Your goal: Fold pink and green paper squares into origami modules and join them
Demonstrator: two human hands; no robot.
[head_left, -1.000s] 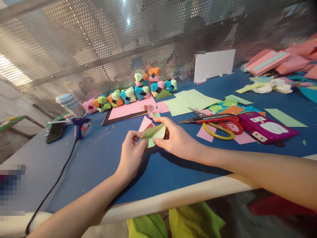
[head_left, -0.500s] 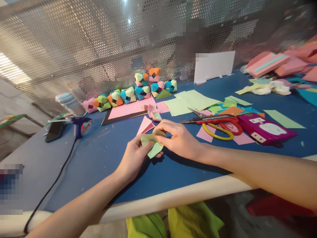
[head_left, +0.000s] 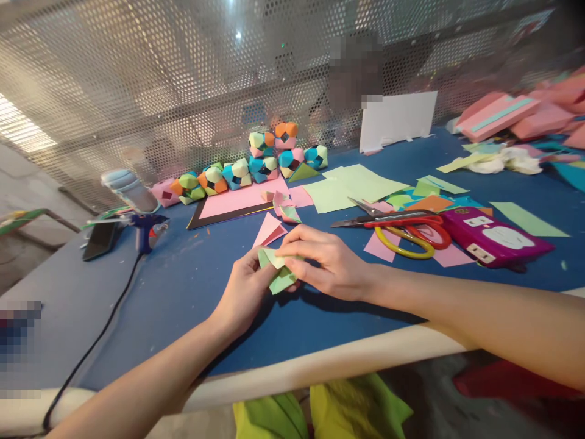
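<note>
Between both hands, just above the blue table (head_left: 173, 311), is a small piece of light green paper (head_left: 282, 280) with a folded flap. My left hand (head_left: 244, 283) is closed on its left side, the thumb lying on top of the paper. From the right, my right hand (head_left: 331, 262) grips the upper right of the paper, fingers pressed on the flap. Some fingertips are hidden beneath the sheet. Right behind the hands lies a folded pink paper piece (head_left: 269, 230), and beyond it a small pink and green folded piece (head_left: 287, 210).
Folded paper balls (head_left: 237, 175) line the back. Scissors (head_left: 402, 242), a box cutter (head_left: 388, 218) and a purple power strip (head_left: 496, 238) lie right, near green sheets (head_left: 351, 188). At left are a glue gun (head_left: 145, 231) with its cord, a phone (head_left: 99, 239) and a tumbler (head_left: 130, 189).
My right fingers have moved over the green paper and pressed its upper flap down towards me. My left hand keeps its hold in nearly the same place.
</note>
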